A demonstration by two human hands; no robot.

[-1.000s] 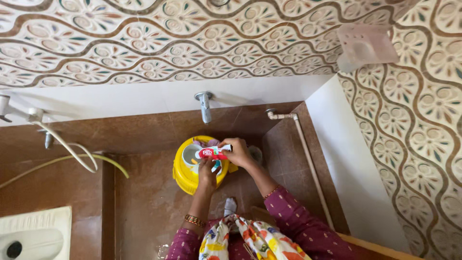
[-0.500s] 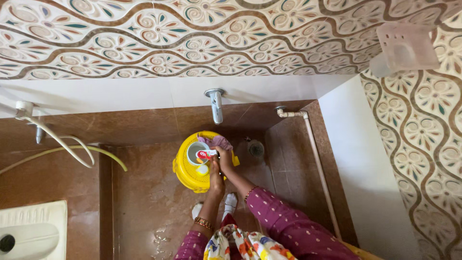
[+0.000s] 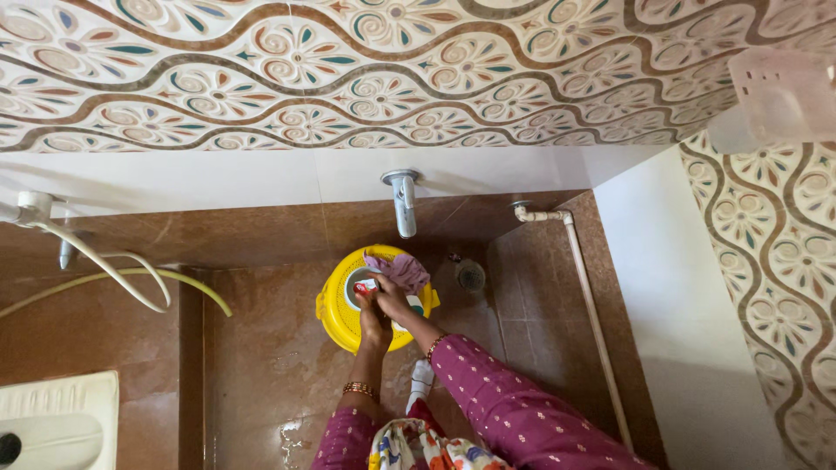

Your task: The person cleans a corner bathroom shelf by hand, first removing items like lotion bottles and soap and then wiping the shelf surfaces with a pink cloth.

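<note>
hands (image 3: 380,300) pinch small red-white packet (image 3: 367,283) together over yellow bucket (image 3: 333,306); wet fingers could drop it inside.

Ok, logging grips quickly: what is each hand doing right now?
Left hand: closed on the red and white tube over the yellow bucket.
Right hand: closed on the same tube.

Tap (image 3: 403,202) overhangs bucket (image 3: 335,306); floor left open.

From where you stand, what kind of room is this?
Most likely a bathroom or washroom: a wall tap juts out above a yellow bucket, a squat toilet pan sits in the floor, and patterned tiles cover the walls.
</note>
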